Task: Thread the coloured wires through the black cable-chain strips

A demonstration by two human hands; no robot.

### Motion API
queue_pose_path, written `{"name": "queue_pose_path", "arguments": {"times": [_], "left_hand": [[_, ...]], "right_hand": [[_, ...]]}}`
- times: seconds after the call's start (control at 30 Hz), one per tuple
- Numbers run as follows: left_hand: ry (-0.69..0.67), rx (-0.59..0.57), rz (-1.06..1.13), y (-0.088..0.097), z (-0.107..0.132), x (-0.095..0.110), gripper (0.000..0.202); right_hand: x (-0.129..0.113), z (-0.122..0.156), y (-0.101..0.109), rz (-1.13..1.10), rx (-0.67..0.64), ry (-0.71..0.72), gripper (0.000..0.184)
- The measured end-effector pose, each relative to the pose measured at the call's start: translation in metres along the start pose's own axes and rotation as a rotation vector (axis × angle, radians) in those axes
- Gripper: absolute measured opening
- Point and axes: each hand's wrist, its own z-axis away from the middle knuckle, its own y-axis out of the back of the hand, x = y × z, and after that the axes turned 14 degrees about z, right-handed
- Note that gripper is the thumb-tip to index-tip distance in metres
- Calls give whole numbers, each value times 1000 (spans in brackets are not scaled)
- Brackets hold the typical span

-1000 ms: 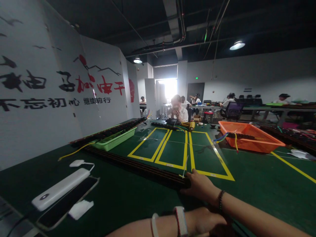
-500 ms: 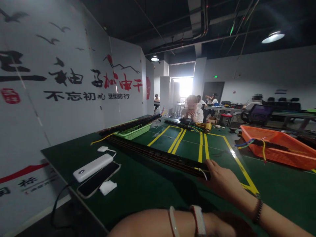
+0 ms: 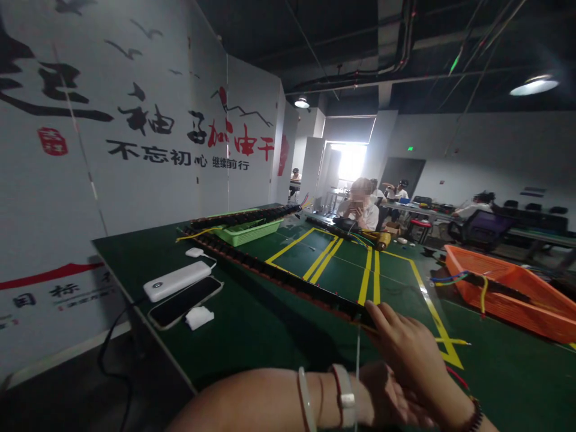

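A long black strip with wires along its edge (image 3: 288, 278) runs from the green basket towards me, its near end raised. My right hand (image 3: 407, 342) is closed around that near end, fingers over its top. From the end a thin white strand, perhaps a cable tie (image 3: 358, 351), hangs down in front of my left wrist. My left hand (image 3: 393, 399), with a bangle and a watch band on its arm, lies below my right hand, palm partly turned up. Its fingers look curled and are partly covered by my right forearm; what they hold, if anything, is hidden.
On the green table's (image 3: 252, 354) left are a white power bank (image 3: 177, 281), a phone (image 3: 185, 302) and crumpled tissue (image 3: 199, 317). A green basket (image 3: 252, 232) carries another black strip. An orange basket (image 3: 508, 300) with wires stands right. A person (image 3: 360, 210) sits opposite.
The strip has rolled, showing its ribbed side. My left hand has come into view under my right hand. The white strand now hangs straight down. The view has shifted left.
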Motion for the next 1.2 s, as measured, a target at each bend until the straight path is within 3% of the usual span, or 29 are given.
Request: {"name": "queue_pose_path", "arguments": {"times": [0.07, 0.13, 0.17, 0.23, 0.3, 0.43, 0.57, 0.73, 0.93, 1.2], "left_hand": [[1, 61, 211, 5, 3, 9, 45], [-54, 199, 483, 16, 12, 24, 47], [-129, 283, 587, 22, 18, 35, 50], [-422, 518, 737, 37, 35, 61, 54], [-574, 594, 744, 52, 57, 91, 55], [-862, 641, 735, 72, 104, 148, 64], [-1057, 547, 716, 77, 135, 182, 72], [-1104, 472, 693, 70, 146, 197, 66], [-1136, 463, 633, 56, 155, 200, 53], [-1250, 597, 561, 32, 171, 205, 59]], "right_hand": [[1, -1, 3, -19, -1, 3, 39], [1, -1, 5, -43, 19, 10, 40], [1, -1, 6, -55, 26, 11, 39], [0, 1, 9, -81, 23, 7, 35], [0, 2, 13, -101, 3, 4, 31], [4, 5, 20, -86, -48, 7, 33], [6, 7, 24, -65, -61, 43, 38], [5, 6, 32, -27, 38, 86, 41], [8, 4, 40, -24, 101, 97, 38], [10, 6, 30, -132, -13, 3, 38]]}}
